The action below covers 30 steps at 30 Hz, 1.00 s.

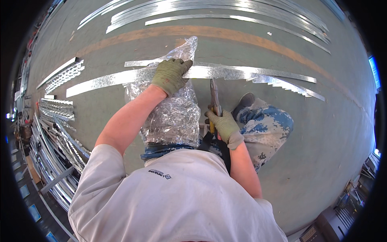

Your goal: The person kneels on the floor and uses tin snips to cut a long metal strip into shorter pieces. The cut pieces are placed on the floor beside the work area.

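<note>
My left hand (171, 74), in a green work glove, presses down on a long galvanized metal strip (105, 80) lying on the grey-green floor. A clear plastic bag (174, 115) of shiny metal pieces lies under my left forearm and across my knee. My right hand (226, 127), also gloved, grips the yellow handles of tin snips (214, 101). The snips' blades point up at the near edge of the strip, just right of my left hand. A second strip (278, 74) runs beside it to the right, with a notched, sawtooth end (288, 85).
More long metal strips (225, 11) lie across the floor at the top. Stacks of notched strips and profiles (56, 117) are piled at the left. My bent knee in blue-patterned trousers (264, 127) and a grey shoe (244, 101) rest right of the snips. An orange floor line (225, 34) crosses behind.
</note>
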Tool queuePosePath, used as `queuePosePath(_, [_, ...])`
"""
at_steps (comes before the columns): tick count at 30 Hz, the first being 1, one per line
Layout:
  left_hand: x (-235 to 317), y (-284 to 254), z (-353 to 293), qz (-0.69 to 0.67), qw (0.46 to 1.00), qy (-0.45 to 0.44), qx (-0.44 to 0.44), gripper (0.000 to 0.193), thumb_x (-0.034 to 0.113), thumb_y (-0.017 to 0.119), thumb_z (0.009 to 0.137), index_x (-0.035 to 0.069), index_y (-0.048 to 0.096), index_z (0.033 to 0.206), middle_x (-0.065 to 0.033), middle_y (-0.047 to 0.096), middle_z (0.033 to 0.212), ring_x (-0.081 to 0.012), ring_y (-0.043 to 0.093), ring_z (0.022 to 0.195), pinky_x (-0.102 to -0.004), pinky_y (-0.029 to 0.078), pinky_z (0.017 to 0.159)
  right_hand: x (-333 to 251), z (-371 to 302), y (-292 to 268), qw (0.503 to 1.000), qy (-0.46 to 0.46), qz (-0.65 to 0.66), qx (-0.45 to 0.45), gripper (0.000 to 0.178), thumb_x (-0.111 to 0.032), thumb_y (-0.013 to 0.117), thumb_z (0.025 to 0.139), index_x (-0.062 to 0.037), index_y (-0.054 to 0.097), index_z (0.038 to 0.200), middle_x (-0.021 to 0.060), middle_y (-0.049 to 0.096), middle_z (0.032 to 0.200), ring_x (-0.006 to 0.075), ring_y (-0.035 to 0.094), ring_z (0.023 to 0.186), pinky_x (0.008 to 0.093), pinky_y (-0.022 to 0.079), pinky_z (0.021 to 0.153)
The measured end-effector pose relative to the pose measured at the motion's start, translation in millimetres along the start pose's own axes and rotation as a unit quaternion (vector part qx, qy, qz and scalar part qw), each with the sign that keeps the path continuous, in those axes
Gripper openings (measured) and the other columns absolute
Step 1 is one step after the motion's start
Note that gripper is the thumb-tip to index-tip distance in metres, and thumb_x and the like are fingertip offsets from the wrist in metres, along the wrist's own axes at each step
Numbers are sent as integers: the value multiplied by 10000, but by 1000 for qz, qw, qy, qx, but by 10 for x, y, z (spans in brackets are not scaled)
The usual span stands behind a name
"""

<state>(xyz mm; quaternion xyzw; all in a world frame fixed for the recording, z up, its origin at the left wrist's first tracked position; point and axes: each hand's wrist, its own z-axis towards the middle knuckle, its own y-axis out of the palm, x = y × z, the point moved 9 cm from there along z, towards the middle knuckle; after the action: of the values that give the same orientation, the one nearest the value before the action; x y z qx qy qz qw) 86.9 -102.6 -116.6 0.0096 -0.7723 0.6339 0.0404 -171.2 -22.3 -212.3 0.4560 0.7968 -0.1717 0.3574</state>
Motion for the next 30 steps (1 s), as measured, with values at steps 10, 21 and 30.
queuePosePath(10, [-18, 6, -26, 9, 1000, 7, 23, 619, 367, 826, 987, 202, 665, 1562, -126, 748, 1333, -358, 721, 1260, -521, 592, 1061, 12, -7, -34, 998, 55, 2, 27, 432, -430, 758, 1139, -10, 751, 1236, 90, 785, 992, 170, 731, 768, 346, 545, 622])
queuePosePath(21, [-64, 50, 4, 6, 1000, -2, 5, 661, 374, 822, 965, 211, 671, 1588, -131, 754, 1359, -363, 718, 1278, -525, 584, 1077, 256, 142, 24, 991, 63, 5, 115, 514, -502, 827, 1059, 7, 769, 1093, 102, 759, 825, 184, 664, 578, 359, 518, 523])
queuePosePath(30, [-61, 13, 7, -7, 1000, -12, 14, 664, 336, 880, 915, 206, 711, 1544, -118, 776, 1267, -364, 732, 1210, -519, 593, 1038, 142, -27, 280, 956, 95, 273, -48, 308, -320, 782, 1122, -18, 783, 1184, 111, 785, 836, 228, 724, 624, 412, 570, 529])
